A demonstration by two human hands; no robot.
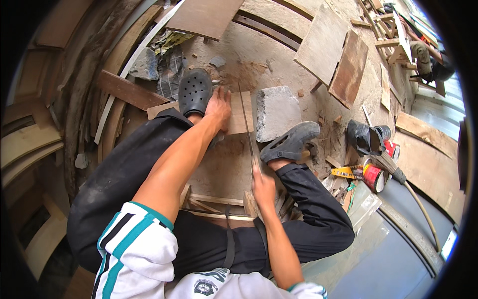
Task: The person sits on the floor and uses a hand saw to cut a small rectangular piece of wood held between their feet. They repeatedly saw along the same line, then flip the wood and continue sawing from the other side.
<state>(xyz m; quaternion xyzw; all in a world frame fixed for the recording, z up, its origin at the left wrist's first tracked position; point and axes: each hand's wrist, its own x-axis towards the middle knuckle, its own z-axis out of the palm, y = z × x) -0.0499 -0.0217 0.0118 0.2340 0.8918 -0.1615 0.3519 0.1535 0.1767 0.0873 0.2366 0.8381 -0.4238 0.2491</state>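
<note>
A light brown wooden board (241,112) lies across the ground between my feet. My left hand (219,110) is closed over it, fingers toward its far edge and palm pressed down on top, beside my left clog (195,92), which also rests on the board. In my right hand (263,188) is the handle of a handsaw, the fingers wrapped round it. The handsaw blade (246,117), seen almost edge-on, points away from me at the board's right end. How deep its teeth sit in the wood cannot be made out.
Right of the blade sits a rough grey concrete block (279,112), near my right clog (294,142). Wooden panels (323,45) stand beyond it. A red can (373,177) and a long-handled brush (416,199) lie at the right. Planks (127,89) are stacked at the left.
</note>
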